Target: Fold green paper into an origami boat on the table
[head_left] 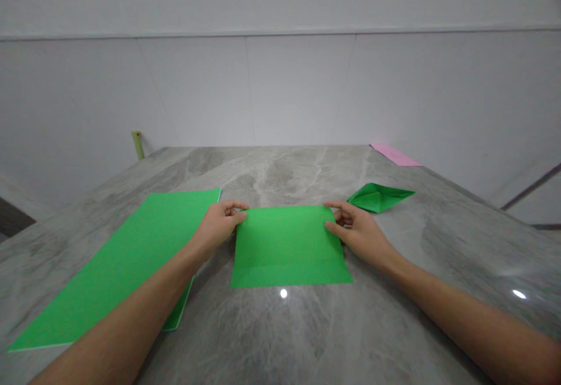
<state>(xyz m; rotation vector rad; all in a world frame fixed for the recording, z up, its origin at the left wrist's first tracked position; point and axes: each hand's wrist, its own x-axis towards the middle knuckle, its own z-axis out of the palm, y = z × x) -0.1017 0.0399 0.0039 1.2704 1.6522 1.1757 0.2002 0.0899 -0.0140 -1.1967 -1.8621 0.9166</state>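
Observation:
A green sheet of paper (289, 245) with a faint crosswise crease near its front edge is in front of me, its far edge raised off the table. My left hand (221, 221) pinches its far left corner between thumb and fingers. At the far right corner, my right hand (355, 227) grips the same sheet in a pinch. Just beyond the right hand lies a folded green paper boat (379, 197). Under my left forearm is a larger stack of green paper (131, 256).
The grey marbled table (280, 338) reaches back to a white wall (289, 93). A pink sheet of paper (397, 155) lies at the table's far right edge. Near the far left corner a yellow-green strip (138, 145) stands against the wall.

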